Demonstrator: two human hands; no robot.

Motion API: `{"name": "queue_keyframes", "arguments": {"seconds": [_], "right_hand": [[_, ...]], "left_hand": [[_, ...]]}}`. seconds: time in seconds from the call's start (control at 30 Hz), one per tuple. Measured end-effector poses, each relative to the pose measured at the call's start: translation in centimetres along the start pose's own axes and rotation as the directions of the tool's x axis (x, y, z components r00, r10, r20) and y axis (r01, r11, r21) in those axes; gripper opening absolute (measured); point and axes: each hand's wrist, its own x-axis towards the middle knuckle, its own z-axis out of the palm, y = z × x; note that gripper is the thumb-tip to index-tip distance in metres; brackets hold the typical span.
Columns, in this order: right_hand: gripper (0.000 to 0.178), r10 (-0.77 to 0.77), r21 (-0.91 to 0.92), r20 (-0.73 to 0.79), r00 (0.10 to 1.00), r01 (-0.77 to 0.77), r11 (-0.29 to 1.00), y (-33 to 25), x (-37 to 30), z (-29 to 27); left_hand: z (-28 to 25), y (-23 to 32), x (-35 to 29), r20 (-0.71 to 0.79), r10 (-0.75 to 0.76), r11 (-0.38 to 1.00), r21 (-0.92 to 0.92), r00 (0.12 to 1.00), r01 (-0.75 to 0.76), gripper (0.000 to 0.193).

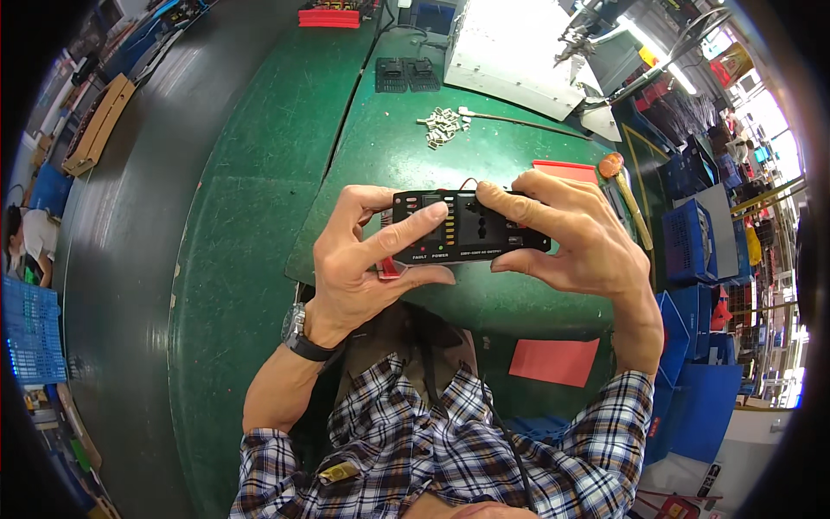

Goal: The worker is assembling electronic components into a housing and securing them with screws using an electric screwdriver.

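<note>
A power inverter (481, 246) with a black socket panel is held up in front of me, over the near edge of the green table (259, 259). Part of its red casing shows at its left end. My left hand (350, 264) grips that end, the index finger lying across the panel's vent slots and the thumb beneath. Around the other end my right hand (592, 229) is closed, fingers over the top edge and thumb under the lower one. A thin reddish wire loops above the top edge. The inverter's far side is hidden.
Small metal clips (441, 127) lie piled beyond the inverter, near two black plastic panels (408, 74) and a white machine (510, 60). A mallet (635, 212) rests at the table's right side by a red sheet (566, 169). A dark belt (130, 259) runs along the left.
</note>
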Motion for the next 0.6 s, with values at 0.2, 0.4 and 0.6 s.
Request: {"name": "queue_keyframes", "arguments": {"seconds": [0.2, 0.4, 0.6], "right_hand": [[0.08, -0.096, 0.058, -0.056, 0.994, 0.1, 0.993, 1.3, -0.2, 0.9], [0.078, -0.123, 0.064, -0.08, 0.989, 0.129, 0.99, 1.4, -0.4, 1.7], [0.081, -0.055, 0.159, -0.162, 0.985, 0.081, 0.984, 1.8, -0.6, 2.3]], "left_hand": [[0.1, 0.4, 0.5, 0.018, -0.001, 1.0, 0.013, 1.0, 0.001, 0.076], [0.2, -0.3, 0.2, -0.006, 0.127, 0.99, 0.061, 0.992, -0.126, 0.075], [0.1, -0.5, 0.9, -0.005, 0.122, 0.988, 0.101, 0.993, -0.121, 0.074]]}}
